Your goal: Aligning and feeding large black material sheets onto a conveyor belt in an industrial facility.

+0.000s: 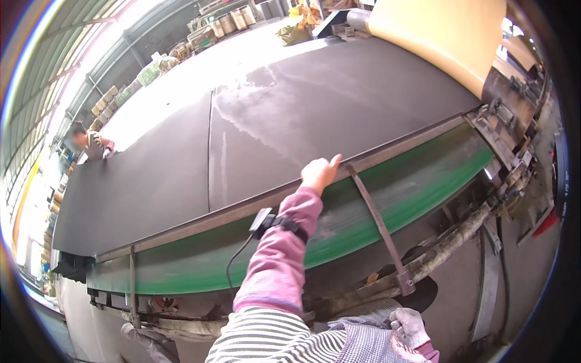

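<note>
A wide dark sheet [339, 103] lies on the long table, with a seam parting it from another dark sheet [145, 175] on the left. My left hand [319, 174], bare, reaches across to the near edge of the right-hand sheet. Its fingers curl at that edge and the thumb sticks out to the right; the fingertips are hidden. My right hand [409, 327] wears a pale glove and is closed, low by my body. Whatever it may hold cannot be seen. A black device [262, 224] with a cable is strapped to my left forearm.
Below the near metal rail [411, 142] runs a green-edged belt [387, 218], crossed by a metal bar [378, 227]. A tan sheet [442, 36] rises at the far right. Another person [94, 145] stands by the table's far left side. Stacked goods [227, 24] line the back.
</note>
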Demonstrator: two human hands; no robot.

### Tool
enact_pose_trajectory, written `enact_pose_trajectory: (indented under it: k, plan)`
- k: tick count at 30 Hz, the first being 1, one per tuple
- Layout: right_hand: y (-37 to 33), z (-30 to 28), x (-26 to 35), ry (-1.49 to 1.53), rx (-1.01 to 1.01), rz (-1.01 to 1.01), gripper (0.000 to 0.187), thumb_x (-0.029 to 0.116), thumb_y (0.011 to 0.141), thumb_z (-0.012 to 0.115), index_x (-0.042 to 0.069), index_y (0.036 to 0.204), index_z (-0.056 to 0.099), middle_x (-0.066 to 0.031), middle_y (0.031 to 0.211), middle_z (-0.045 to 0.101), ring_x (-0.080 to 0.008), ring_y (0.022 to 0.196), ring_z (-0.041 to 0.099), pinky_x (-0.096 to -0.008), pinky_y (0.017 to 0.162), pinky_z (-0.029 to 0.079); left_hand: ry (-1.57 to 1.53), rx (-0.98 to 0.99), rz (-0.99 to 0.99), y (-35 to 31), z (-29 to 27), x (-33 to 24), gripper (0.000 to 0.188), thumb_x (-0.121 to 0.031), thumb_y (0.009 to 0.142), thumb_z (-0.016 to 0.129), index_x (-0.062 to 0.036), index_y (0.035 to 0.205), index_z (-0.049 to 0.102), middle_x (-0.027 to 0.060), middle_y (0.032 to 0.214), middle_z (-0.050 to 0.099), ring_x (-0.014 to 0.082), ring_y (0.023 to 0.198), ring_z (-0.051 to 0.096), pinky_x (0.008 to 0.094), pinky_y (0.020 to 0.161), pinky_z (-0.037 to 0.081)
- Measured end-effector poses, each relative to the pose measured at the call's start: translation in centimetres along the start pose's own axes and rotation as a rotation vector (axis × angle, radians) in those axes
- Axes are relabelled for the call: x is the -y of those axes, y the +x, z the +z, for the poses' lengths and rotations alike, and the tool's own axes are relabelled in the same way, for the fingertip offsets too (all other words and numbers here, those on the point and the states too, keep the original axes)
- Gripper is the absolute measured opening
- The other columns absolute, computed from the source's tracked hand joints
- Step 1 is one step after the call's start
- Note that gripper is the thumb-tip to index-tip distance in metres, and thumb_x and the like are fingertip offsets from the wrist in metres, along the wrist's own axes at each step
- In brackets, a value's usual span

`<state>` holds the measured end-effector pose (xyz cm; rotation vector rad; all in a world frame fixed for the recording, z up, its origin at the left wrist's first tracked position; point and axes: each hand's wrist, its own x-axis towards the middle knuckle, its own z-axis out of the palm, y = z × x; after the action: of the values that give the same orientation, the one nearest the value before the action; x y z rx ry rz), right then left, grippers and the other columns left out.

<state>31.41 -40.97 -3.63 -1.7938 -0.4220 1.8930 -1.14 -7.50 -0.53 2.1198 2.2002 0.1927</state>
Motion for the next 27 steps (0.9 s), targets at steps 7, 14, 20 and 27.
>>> enact_pose_trajectory:
  k: [7,14,20,27]
  plan:
    - [0.7,-0.1,-0.1,0.017,-0.002,0.047,0.014,0.012,0.080,0.053,0.003,0.069,0.056,-0.0022,0.051,0.049,-0.0054,0.035,0.037,-0.0184,0.031,0.025,0.209,-0.514,0.201,-5.9,3.5,16.0,0.028,-0.033,0.093,0.040,-0.0135,0.099,0.059,0.0096,0.081,0.060,0.0281,0.075,0.061,0.0400,0.063,0.048]
    - [1.5,-0.7,-0.6,0.005,0.004,0.043,0.016,0.014,0.081,0.051,0.003,0.070,0.056,-0.0012,0.053,0.048,-0.0061,0.039,0.040,-0.0184,0.032,0.027,0.412,0.118,-0.408,-12.0,-2.2,27.7,0.037,-0.030,0.094,0.032,-0.0256,0.130,0.041,0.0142,0.110,0.055,0.0348,0.100,0.054,0.0479,0.082,0.044]
    - [1.5,-0.2,-0.7,-0.016,0.035,-0.004,0.016,0.014,0.081,0.052,0.003,0.070,0.057,-0.0019,0.054,0.050,-0.0068,0.039,0.041,-0.0190,0.033,0.029,0.371,0.143,-0.145,-9.0,-1.0,20.7,0.049,-0.042,0.095,0.025,-0.0104,0.122,0.050,0.0173,0.107,0.059,0.0338,0.097,0.057,0.0448,0.083,0.044]
    - [1.9,-0.9,-1.3,0.016,0.017,0.030,0.016,0.018,0.080,0.056,0.004,0.072,0.059,-0.0022,0.054,0.053,-0.0078,0.037,0.040,-0.0211,0.032,0.030,0.185,0.048,-0.251,-3.6,-1.0,9.3,0.077,-0.063,0.087,0.021,-0.0024,0.084,0.069,0.0174,0.085,0.066,0.0325,0.086,0.063,0.0404,0.075,0.048]
